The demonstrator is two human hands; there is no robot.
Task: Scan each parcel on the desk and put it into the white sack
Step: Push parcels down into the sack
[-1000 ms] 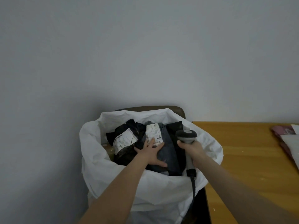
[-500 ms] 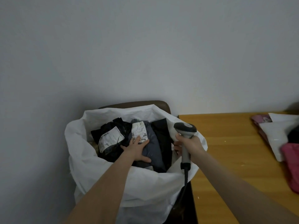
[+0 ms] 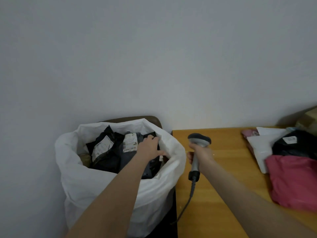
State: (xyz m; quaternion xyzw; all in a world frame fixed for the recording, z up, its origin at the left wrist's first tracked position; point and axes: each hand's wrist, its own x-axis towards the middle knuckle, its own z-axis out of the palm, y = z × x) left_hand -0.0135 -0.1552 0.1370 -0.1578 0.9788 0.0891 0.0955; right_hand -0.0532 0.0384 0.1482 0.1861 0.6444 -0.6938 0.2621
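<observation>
Dark grey plastic mailer parcel w/ white label [image 3: 129, 143] lies in the white plastic sack [image 3: 109, 186], left of the wooden desk [image 3: 216, 194]. Its long axis runs near-far, label end far. Left hand [image 3: 149, 148] is palm-down on its right side, fingers together, thumb out right. Tips are bent at the far edge, can't tell if gripping. Right hand [image 3: 202, 156] is wrapped round the upright handle of the grey handheld barcode scanner [image 3: 199, 140] over the desk's left edge, head up top.
</observation>
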